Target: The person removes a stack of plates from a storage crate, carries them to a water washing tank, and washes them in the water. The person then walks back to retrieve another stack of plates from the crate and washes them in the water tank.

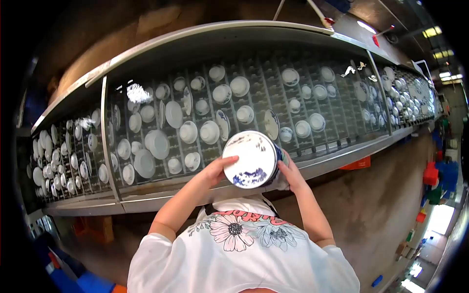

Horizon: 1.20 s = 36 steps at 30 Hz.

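Note:
Both of my hands hold a stack of white plates [248, 158] with blue patterning, in front of my chest and above the near edge of the dish rack conveyor [320, 168]. My left hand [215, 171] grips the stack's left rim, its thumb lying on the top plate. On the opposite side my right hand [291, 175] is closed round the edge, where several layered blue-patterned rims show. Fingers beneath the stack are hidden. Just beyond it, a patterned plate [223, 125] and another plate [272, 125] stand tilted between the pegs, beside a white bowl [209, 132].
Rows of pegs carry many bowls and plates, including a large white dish [156, 144] at left. Metal posts [110, 141] divide the conveyor. More bowls [400, 97] sit at far right. Orange crates [100, 229] stand below the near edge.

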Tool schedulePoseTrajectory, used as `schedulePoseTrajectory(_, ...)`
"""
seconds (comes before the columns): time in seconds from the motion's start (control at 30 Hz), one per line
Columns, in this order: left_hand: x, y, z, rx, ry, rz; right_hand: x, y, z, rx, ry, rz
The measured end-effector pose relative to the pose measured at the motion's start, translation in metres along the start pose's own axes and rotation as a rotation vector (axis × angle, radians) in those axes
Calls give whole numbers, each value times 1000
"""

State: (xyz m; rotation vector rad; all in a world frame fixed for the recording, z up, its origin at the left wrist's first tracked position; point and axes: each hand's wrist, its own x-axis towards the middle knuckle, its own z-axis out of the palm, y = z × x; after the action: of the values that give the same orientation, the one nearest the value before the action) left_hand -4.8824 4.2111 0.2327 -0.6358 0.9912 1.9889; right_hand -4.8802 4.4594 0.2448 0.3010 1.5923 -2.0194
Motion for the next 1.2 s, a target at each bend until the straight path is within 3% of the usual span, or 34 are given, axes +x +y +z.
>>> schedulePoseTrajectory(0.1,66,-2,-3,-167,-76,38,42,-25,-25,-45,-15,108)
schedulePoseTrajectory(0.17,92,4,7,-107,46,-12,72,-25,-54,-45,16,184)
schedulePoseTrajectory(0.37,203,33,28,-152,42,-100,162,-39,-132,-186,96,290)
schedulePoseTrajectory(0.5,263,71,41,-33,41,-124,216,-30,-181,-87,99,183)
schedulePoseTrajectory(0.6,303,88,42,-95,62,-154,249,-40,-197,-109,165,240)
schedulePoseTrajectory(0.7,324,100,44,-177,75,-172,280,-51,-200,-218,137,178)
schedulePoseTrajectory(0.8,357,79,23,-515,-130,-240,309,-55,-195,-648,268,107)
schedulePoseTrajectory(0.83,358,76,26,-454,-123,-204,318,-50,-194,-649,262,117)
schedulePoseTrajectory(0.93,371,69,18,-534,-163,-243,336,-35,-174,-945,457,-191)
schedulePoseTrajectory(0.97,374,69,18,-535,-119,-304,341,-30,-174,-947,450,-187)
schedulePoseTrajectory(1.03,383,63,13,-542,-70,-362,352,-17,-171,-929,631,-514)
schedulePoseTrajectory(1.1,408,43,-6,-554,-472,-254,358,-16,-170,-861,695,-565)
schedulePoseTrajectory(1.13,384,66,18,-470,-301,-201,359,-22,-171,-878,663,-538)
schedulePoseTrajectory(1.17,378,73,25,-471,-302,-203,359,-26,-173,-897,632,-513)
schedulePoseTrajectory(1.2,375,78,28,-451,-83,-208,360,-23,-173,-1007,710,-625)
